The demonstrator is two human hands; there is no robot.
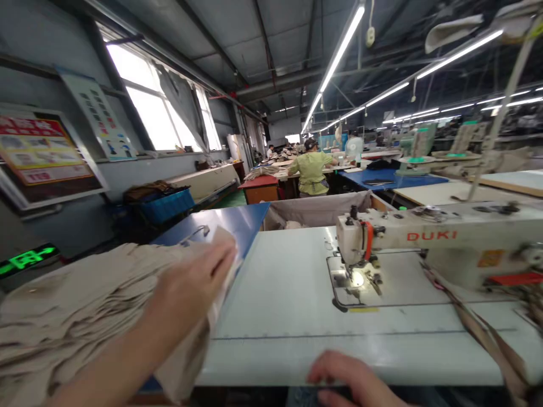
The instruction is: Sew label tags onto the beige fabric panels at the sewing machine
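Observation:
My left hand, smeared by motion, is closed on a beige fabric piece at the right side of a stack of beige fabric pieces. Part of the held piece sticks up past the fingers, and the rest hangs down below the hand. My right hand is at the front edge of the pale sewing table, fingers loosely bent and thumb apart, with nothing visible in it. To its upper right stands a white sewing machine, its lamp lighting the needle area.
Brown fabric strips hang over the table's right side. Behind the table is a cloth-lined bin. A blue tabletop lies under and beyond the stack. Farther off, a person in a yellow-green top sits facing away.

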